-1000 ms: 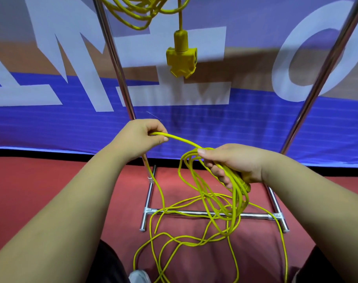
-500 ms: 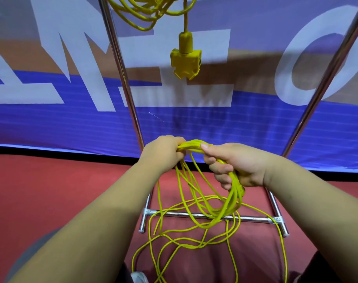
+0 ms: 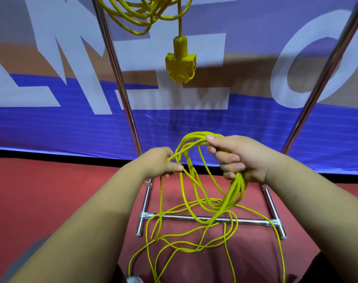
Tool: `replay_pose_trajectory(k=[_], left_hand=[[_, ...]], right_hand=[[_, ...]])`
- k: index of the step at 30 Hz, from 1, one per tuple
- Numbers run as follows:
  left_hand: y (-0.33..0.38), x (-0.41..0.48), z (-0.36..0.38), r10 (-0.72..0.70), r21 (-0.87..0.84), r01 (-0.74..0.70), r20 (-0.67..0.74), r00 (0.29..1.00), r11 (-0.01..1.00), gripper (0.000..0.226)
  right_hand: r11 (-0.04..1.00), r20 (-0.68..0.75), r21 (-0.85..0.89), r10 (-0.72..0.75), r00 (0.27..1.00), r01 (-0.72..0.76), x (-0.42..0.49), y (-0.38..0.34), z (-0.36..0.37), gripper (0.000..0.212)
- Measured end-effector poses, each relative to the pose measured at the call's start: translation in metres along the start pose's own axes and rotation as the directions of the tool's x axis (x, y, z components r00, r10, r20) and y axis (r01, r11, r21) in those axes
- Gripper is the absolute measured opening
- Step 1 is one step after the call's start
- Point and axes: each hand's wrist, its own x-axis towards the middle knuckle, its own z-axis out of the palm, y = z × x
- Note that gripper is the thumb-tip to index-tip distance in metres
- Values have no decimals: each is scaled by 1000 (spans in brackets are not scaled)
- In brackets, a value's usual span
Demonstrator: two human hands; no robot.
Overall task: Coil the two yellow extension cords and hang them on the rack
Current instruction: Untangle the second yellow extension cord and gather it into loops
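Note:
My right hand [image 3: 238, 158] grips a bundle of loops of a yellow extension cord [image 3: 212, 209] that hang down toward the rack's base. My left hand [image 3: 159, 163] pinches a single strand of the same cord just left of the bundle. The rest of this cord lies loose in curves on the red floor. A second yellow cord [image 3: 141, 15] hangs coiled at the top of the metal rack [image 3: 116, 74], and its yellow socket block [image 3: 181, 66] dangles below it.
The rack's chrome base bar [image 3: 206, 218] and two feet lie on the red floor [image 3: 41, 190] under the loops. A blue banner [image 3: 51, 123] with large white letters stands behind the rack. A white shoe tip [image 3: 134, 279] shows at the bottom edge.
My left hand brought a strand right to the bundle, then dropped down and left a little along the cord. The bundle in my right hand has gained a loop.

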Motion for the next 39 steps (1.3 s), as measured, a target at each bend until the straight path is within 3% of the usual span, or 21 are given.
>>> replay_pose_trajectory(k=[2, 4, 7, 9, 11, 15, 18, 20, 22, 24, 29, 31, 34, 37, 39], left_hand=[[-18, 0, 9, -65, -31, 76, 257, 964, 997, 22], [-37, -1, 21, -156, 160, 96, 425, 892, 982, 12], [-58, -4, 40, -279, 396, 61, 521, 807, 916, 22], [-57, -6, 49, -315, 391, 92, 557, 768, 916, 22], [-50, -7, 56, -305, 382, 91, 550, 777, 920, 16], [-42, -8, 63, -286, 362, 129, 421, 861, 923, 30], [-31, -7, 55, -283, 10, 288, 207, 936, 958, 34], [-22, -5, 47, -270, -140, 267, -1, 963, 953, 35], [-19, -4, 41, -205, -53, 198, -270, 941, 979, 37], [-16, -7, 38, -128, 35, 160, -443, 887, 986, 36], [5, -12, 30, 115, 256, 8, -461, 880, 967, 30], [16, -19, 27, 189, 276, -50, -505, 842, 960, 35], [33, -35, 26, 237, 215, -139, -543, 806, 967, 24], [50, -45, 27, 157, 18, -177, -554, 818, 984, 15], [63, -50, 30, -35, -346, -172, -517, 855, 923, 21]], right_hand=[[1000, -21, 29, 2, 1000, -2, -2, -2, -5, 34], [998, -37, 59, -1, 999, 3, -4, -2, -10, 33], [993, -56, 117, -5, 998, 12, -7, -5, -19, 32], [990, -86, 139, -11, 996, 23, -9, -6, -22, 32], [983, -132, 175, -31, 991, 54, -9, -7, -23, 32], [952, -254, 276, -57, 966, 129, -8, -11, -25, 35], [928, -330, 338, -40, 943, 157, -6, -12, -30, 36], [932, -362, 327, -31, 932, 158, -5, -12, -33, 36], [959, -366, 247, -38, 930, 136, -6, -12, -35, 36], [986, -352, 121, -64, 934, 113, -6, -11, -37, 36], [991, -385, 70, -77, 920, 113, -7, -13, -41, 35], [991, -395, 79, -68, 916, 108, -8, -14, -41, 35], [992, -384, 86, -49, 922, 88, -7, -13, -39, 33], [991, -386, 109, -35, 922, 83, -4, -8, -34, 29], [986, -396, 141, -26, 918, 89, -2, -4, -31, 26]])
